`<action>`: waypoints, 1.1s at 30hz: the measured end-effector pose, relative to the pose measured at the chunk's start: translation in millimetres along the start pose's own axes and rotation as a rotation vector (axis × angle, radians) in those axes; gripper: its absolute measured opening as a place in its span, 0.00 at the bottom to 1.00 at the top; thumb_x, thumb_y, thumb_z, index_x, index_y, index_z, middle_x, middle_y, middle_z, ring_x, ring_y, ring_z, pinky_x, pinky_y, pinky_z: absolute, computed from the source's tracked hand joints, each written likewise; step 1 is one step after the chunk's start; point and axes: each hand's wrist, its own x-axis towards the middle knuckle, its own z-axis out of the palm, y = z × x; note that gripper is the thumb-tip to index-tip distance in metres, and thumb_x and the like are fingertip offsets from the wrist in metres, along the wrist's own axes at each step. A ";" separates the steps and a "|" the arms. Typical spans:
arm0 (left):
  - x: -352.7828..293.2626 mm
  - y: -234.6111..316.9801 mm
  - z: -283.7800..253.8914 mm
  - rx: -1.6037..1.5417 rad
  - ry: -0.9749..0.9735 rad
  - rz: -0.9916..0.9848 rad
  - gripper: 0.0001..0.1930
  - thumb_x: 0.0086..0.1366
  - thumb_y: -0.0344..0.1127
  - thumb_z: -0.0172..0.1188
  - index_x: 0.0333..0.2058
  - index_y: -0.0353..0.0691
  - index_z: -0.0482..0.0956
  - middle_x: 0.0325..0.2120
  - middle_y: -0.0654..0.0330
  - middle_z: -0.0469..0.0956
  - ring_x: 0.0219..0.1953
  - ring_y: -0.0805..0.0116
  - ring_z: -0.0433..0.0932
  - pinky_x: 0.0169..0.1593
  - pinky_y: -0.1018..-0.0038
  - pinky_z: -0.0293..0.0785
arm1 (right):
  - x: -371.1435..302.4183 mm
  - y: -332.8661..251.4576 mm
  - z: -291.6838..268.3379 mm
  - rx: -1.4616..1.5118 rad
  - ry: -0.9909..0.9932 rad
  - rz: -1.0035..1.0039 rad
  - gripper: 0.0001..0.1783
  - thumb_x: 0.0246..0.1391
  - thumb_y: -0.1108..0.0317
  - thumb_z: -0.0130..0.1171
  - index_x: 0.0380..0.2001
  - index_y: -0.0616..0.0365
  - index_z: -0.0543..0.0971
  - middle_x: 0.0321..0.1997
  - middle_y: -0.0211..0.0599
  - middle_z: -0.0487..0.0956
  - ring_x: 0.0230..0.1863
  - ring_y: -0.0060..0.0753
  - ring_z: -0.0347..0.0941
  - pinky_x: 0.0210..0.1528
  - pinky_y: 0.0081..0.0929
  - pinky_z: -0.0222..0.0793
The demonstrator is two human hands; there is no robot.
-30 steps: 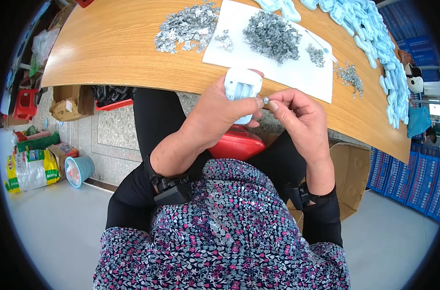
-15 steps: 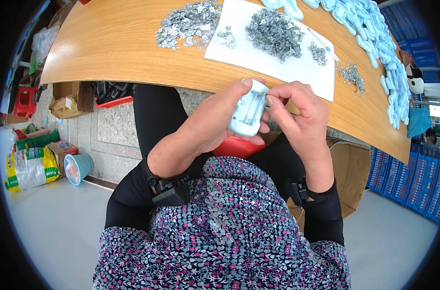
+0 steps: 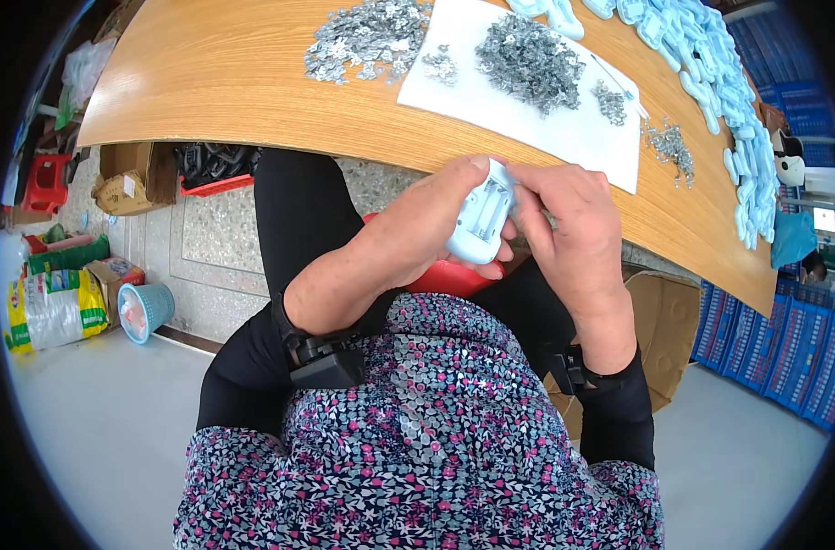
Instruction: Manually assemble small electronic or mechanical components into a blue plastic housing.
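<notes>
My left hand (image 3: pixel 415 223) is wrapped round a pale blue plastic housing (image 3: pixel 480 225), its thumb along the top left edge and its fingers underneath. An open battery compartment faces up, with metal contacts at its lower end. At the housing's upper right edge, my right hand (image 3: pixel 569 215) presses thumb and forefinger together; whatever is pinched there is hidden. Beyond the hands, a white sheet (image 3: pixel 449 108) on the table carries a large heap of small metal springs or contacts (image 3: pixel 529 66), with smaller piles of metal pieces beside it.
The wooden table (image 3: pixel 206 87) has another pile of flat metal pieces (image 3: pixel 367 41) at its far side. Many pale blue housings (image 3: pixel 702 64) lie heaped at the right. Below are a cardboard box (image 3: pixel 660 321), a red stool (image 3: pixel 449 278) and a blue basket (image 3: pixel 156 310). Blue crates (image 3: pixel 784 357) stand at right.
The housing has shifted slightly right and tilted in my left hand. My right fingers have closed in over its upper right edge, and the view has moved a little.
</notes>
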 end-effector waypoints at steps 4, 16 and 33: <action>-0.8 2.8 1.9 -0.024 0.006 -0.005 0.25 0.78 0.48 0.33 0.59 0.33 0.66 0.41 0.46 0.80 0.35 0.57 0.83 0.38 0.65 0.83 | -4.6 0.1 -6.3 0.011 -0.068 -0.003 0.17 0.52 0.76 0.63 0.47 0.55 0.83 0.34 0.35 0.79 0.36 0.36 0.76 0.42 0.31 0.67; -0.4 -5.2 -2.8 0.551 -0.013 0.289 0.20 0.76 0.35 0.44 0.62 0.37 0.67 0.40 0.58 0.79 0.40 0.75 0.78 0.45 0.79 0.74 | -13.7 10.8 -6.3 1.040 -0.190 0.770 0.13 0.66 0.69 0.55 0.50 0.63 0.78 0.39 0.28 0.80 0.35 0.15 0.74 0.37 0.16 0.71; -3.6 0.5 -15.1 -0.377 -0.440 -0.112 0.24 0.79 0.51 0.37 0.58 0.37 0.69 0.34 0.56 0.78 0.23 0.72 0.71 0.23 0.77 0.65 | -17.9 12.4 4.8 1.127 -0.203 0.687 0.11 0.59 0.72 0.64 0.43 0.65 0.81 0.38 0.33 0.82 0.41 0.21 0.77 0.45 0.22 0.74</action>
